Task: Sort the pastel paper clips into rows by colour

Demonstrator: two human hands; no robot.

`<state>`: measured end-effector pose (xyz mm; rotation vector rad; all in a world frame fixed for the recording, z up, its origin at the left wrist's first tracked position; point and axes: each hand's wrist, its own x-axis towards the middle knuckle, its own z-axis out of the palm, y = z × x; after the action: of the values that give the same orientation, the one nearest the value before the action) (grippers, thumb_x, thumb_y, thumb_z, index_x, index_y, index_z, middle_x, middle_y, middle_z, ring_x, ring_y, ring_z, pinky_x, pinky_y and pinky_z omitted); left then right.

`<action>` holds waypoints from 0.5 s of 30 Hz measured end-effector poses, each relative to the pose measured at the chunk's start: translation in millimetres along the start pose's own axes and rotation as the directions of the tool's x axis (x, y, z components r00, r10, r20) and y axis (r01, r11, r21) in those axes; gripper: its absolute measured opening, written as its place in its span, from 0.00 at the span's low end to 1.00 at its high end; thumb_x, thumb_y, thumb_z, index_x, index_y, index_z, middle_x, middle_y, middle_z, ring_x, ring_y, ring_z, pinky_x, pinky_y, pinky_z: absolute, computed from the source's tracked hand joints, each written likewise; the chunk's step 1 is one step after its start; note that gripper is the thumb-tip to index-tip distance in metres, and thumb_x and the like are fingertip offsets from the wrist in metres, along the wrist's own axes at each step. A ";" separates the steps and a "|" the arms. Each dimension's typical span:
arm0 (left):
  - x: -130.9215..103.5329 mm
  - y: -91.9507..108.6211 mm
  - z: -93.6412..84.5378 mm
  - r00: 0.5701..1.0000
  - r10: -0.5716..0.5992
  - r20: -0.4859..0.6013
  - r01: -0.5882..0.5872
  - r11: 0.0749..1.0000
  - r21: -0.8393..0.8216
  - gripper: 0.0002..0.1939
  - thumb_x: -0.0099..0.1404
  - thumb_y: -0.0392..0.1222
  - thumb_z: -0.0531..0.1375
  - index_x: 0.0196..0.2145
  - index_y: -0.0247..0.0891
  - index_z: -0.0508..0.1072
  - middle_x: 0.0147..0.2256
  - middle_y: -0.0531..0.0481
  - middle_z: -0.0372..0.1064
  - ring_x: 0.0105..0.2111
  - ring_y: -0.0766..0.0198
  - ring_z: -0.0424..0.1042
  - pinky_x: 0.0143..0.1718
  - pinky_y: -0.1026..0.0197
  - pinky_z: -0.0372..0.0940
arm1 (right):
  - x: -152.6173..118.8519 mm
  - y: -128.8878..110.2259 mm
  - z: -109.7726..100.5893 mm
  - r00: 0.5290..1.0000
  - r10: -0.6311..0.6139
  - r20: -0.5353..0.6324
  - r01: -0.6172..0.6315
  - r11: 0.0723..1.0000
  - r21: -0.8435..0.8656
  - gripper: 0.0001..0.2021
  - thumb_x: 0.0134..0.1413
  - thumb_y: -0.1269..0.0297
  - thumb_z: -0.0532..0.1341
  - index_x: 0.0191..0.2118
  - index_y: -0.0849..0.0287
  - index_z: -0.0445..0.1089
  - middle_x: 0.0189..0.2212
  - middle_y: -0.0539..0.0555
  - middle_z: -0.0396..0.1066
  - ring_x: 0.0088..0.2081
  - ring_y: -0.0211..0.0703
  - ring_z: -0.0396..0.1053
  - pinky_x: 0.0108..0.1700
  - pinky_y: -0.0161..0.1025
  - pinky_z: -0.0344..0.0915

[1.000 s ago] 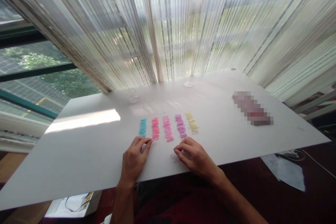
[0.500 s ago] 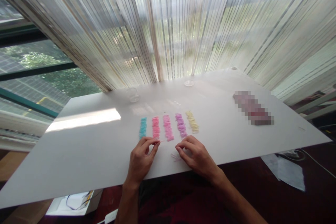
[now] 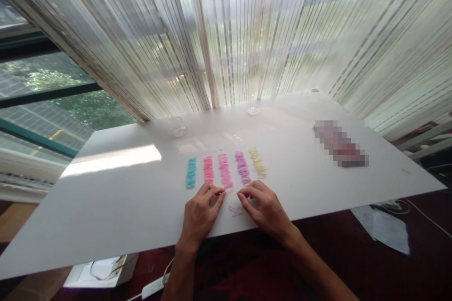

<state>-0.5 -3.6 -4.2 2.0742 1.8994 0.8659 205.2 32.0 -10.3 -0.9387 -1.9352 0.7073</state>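
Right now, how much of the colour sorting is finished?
Mostly done: five neat rows lie on the white board: teal row, coral row, pink row, purple row, yellow row. In hand: the left hand pinches at the pink row's near end. Left: a few loose pieces by the right hand.

Sunlit striped sheer curtains [image 3: 226, 33] hang behind a white table [image 3: 106, 197].

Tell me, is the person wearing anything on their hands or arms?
No. The left hand and the right hand are bare, with no gloves, rings or watch showing. Both forearms are bare too, with no sleeves in sight.
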 end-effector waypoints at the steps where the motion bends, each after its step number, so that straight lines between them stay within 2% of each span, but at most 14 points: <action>1: 0.4 -0.3 0.6 1.000 -0.002 -0.001 0.002 1.000 0.022 0.08 0.72 0.44 0.61 0.40 0.44 0.80 0.37 0.53 0.77 0.30 0.65 0.75 0.33 0.64 0.67 | 0.0 0.1 0.1 1.000 -0.001 -0.001 0.001 1.000 0.001 0.06 0.68 0.68 0.60 0.38 0.54 0.75 0.33 0.53 0.73 0.37 0.45 0.73 0.41 0.41 0.72; 6: 2.8 0.8 4.4 0.999 -0.018 -0.046 0.021 0.996 0.081 0.06 0.72 0.42 0.61 0.41 0.44 0.80 0.37 0.54 0.77 0.30 0.64 0.76 0.32 0.65 0.68 | -0.3 1.2 0.0 1.000 -0.011 -0.008 0.011 1.000 0.001 0.06 0.67 0.69 0.61 0.38 0.55 0.75 0.33 0.53 0.73 0.37 0.45 0.72 0.41 0.41 0.71; 11: 3.2 1.0 6.0 0.996 -0.013 -0.086 0.019 0.997 0.070 0.06 0.71 0.43 0.62 0.41 0.43 0.80 0.37 0.53 0.77 0.30 0.64 0.76 0.32 0.64 0.69 | -0.3 1.8 1.2 1.000 -0.007 -0.017 0.007 1.000 0.002 0.06 0.67 0.69 0.61 0.38 0.55 0.75 0.33 0.53 0.73 0.37 0.45 0.73 0.42 0.41 0.71; 15: -1.8 0.4 0.5 0.995 0.003 -0.100 0.000 0.999 0.036 0.07 0.72 0.41 0.61 0.41 0.42 0.79 0.38 0.52 0.77 0.29 0.65 0.75 0.32 0.64 0.69 | -1.6 0.2 -1.4 1.000 -0.010 -0.016 0.010 1.000 -0.001 0.06 0.67 0.70 0.61 0.38 0.55 0.75 0.33 0.52 0.73 0.37 0.45 0.73 0.42 0.40 0.71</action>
<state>0.1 -5.3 -4.9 2.0900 1.9778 0.9595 207.0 31.0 -10.4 -0.9325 -1.9250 0.6908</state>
